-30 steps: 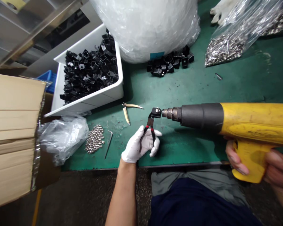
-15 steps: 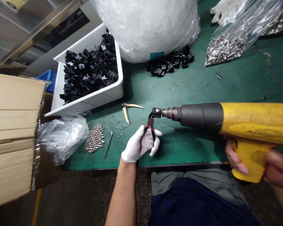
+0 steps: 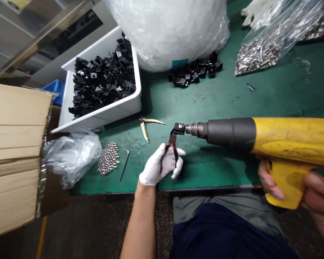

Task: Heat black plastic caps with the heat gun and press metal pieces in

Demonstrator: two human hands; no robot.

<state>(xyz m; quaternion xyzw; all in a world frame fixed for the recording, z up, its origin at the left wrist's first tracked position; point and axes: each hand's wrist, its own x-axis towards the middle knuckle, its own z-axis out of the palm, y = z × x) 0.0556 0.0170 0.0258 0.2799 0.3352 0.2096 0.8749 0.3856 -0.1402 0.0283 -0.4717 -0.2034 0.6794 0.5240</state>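
My left hand (image 3: 162, 165), in a white glove, is closed round the handles of a pair of pliers (image 3: 172, 139) with black and red grips. At the jaws sits a small black plastic part (image 3: 179, 129) with a silver metal fitting (image 3: 181, 125) on top. My bare right hand (image 3: 271, 181) grips the yellow handle of a heat gun (image 3: 288, 140). Its metal nozzle (image 3: 196, 129) points left, almost against the black part; whether they touch I cannot tell. Part of the right hand is hidden behind the handle.
Cream-handled cutters (image 3: 148, 124), a hex key (image 3: 124, 165) and a cluster of metal fittings (image 3: 108, 159) lie on the green bench (image 3: 205, 104). A white bin (image 3: 116, 111) holds black parts; more black parts (image 3: 194, 70) lie by a large plastic bag (image 3: 172, 28). Bagged fittings (image 3: 256, 55) lie right.
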